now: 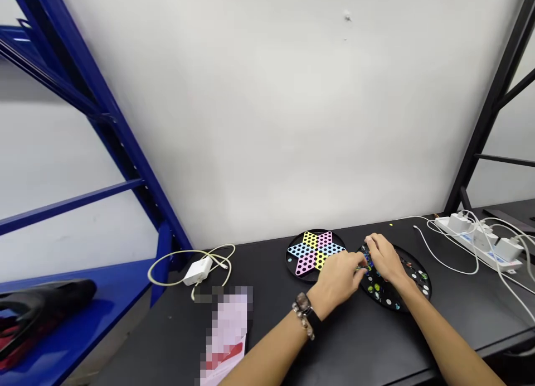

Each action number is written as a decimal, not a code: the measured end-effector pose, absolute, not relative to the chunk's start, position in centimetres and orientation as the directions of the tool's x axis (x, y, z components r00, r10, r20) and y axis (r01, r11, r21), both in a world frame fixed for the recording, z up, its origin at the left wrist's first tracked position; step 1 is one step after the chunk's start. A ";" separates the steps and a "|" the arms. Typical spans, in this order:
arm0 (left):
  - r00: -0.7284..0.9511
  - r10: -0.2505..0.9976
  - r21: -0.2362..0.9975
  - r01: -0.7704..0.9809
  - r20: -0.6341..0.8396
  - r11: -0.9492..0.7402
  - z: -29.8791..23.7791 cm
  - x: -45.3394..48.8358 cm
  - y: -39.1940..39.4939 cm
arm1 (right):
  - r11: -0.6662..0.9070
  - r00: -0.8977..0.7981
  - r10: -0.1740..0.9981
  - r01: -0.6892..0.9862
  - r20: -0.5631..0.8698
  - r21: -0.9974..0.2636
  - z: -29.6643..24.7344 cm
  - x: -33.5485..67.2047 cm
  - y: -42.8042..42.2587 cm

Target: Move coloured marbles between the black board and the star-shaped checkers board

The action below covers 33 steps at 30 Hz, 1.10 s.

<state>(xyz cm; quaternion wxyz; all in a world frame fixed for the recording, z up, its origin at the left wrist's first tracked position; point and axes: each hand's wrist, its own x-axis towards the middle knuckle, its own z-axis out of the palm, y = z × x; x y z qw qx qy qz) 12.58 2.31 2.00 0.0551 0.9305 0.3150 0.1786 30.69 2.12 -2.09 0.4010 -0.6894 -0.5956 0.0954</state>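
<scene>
Both hands, left and right, pinch at marbles in the black tray, finger grip unclear, while the star board beside looks wholly unfilled.

Black table: boards, charger, strip.

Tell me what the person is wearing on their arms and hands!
Both arms are bare, with no sleeves showing and no gloves. The left hand has a dark watch on its wrist, with a beaded bracelet right behind it. The right hand and its wrist wear nothing that shows. No rings can be made out on the fingers.
</scene>
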 end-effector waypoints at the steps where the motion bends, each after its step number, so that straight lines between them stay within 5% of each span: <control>1: 0.758 0.599 0.168 0.575 0.259 -0.801 1.3 13.7 2.2 | 0.063 0.246 0.900 0.746 0.361 -0.664 -2.2 30.5 2.1; 7: 0.800 0.554 0.058 0.558 0.230 -0.828 -0.4 12.9 2.5 | 0.166 0.099 0.904 0.815 0.415 -0.555 -2.2 28.7 1.6; 17: 0.537 0.833 0.036 0.837 0.132 -0.546 -2.4 4.3 -1.9 | 0.468 -0.376 0.869 0.837 0.322 -0.285 -2.6 21.8 -1.8; 30: 0.542 0.820 0.250 0.781 0.184 -0.572 0.6 1.2 -2.5 | 0.472 -0.336 0.864 0.797 0.374 -0.376 -2.5 21.5 -2.3; 33: 0.595 0.802 0.268 0.765 0.050 -0.585 -0.9 -0.1 -2.8 | 0.490 -0.407 0.868 0.792 0.285 -0.363 -2.5 21.7 -2.7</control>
